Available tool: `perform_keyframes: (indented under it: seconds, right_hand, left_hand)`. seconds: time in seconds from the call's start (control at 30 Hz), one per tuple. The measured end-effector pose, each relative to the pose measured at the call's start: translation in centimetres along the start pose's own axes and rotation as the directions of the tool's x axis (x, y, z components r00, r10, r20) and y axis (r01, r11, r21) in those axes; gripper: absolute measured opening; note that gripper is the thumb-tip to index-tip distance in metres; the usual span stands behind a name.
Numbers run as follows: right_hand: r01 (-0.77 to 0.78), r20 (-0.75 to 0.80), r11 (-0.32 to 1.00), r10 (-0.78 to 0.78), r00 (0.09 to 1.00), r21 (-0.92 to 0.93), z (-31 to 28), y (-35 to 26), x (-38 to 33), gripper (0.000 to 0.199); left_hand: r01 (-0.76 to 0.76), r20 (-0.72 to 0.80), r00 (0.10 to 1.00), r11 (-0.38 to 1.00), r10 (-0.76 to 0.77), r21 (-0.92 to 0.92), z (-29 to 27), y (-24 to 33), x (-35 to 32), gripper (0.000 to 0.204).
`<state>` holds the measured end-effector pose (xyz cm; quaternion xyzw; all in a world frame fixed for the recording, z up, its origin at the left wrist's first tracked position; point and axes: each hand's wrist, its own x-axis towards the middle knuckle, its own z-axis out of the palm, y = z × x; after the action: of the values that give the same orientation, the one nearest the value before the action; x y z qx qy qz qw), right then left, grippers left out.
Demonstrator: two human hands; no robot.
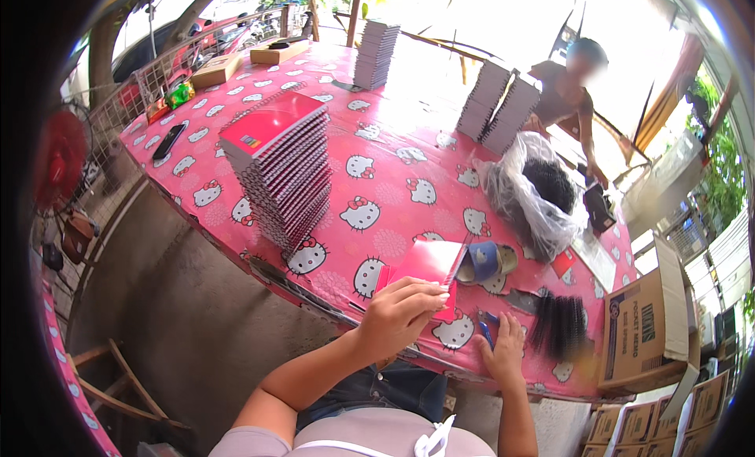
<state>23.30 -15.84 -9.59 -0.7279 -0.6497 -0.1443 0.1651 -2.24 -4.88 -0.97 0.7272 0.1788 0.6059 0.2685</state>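
Note:
My left hand [399,317] is closed, with its fingers pinching the near right edge of a small red notebook [429,260] at the table's front edge. Other red covers lie partly hidden under that notebook and the hand. Flat near the table edge, my right hand [505,348] has its fingers stretched out. Blue-handled pliers [486,331] lie between its thumb and fingers; whether they touch the palm is hidden. To the right of this hand is a bundle of black binding spirals [558,327]. A blue tape roll [481,263] sits just beyond the notebook.
A tall stack of red spiral notebooks [279,170] stands at left; further stacks [376,56] [497,107] stand farther back. A clear plastic bag [543,197] holds black spirals. A cardboard box [649,323] borders the right. Across the table, a person [568,95] reaches toward a black object [599,209].

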Motion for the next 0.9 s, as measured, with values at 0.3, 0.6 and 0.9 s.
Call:
perform_keyframes:
  seconds: [0.3,0.6,0.9]
  right_hand:
    - [-0.016,0.146,0.791,-0.093,0.985,0.611,-6.6,-7.6,3.0,0.044]
    - [0.018,0.118,0.813,-0.106,0.987,0.582,-7.2,-8.4,3.6,0.046]
    - [0.008,0.053,0.811,-0.048,0.997,0.585,-7.4,-8.7,3.0,0.046]
  left_hand:
    - [0.280,-0.015,0.960,0.960,-0.280,0.005,2.5,-3.2,-4.2,0.022]
    - [0.206,-0.030,0.979,0.976,-0.204,0.076,2.1,-2.8,-4.0,0.023]
    - [0.210,-0.028,0.978,0.976,-0.209,0.060,2.0,-2.8,-3.9,0.024]
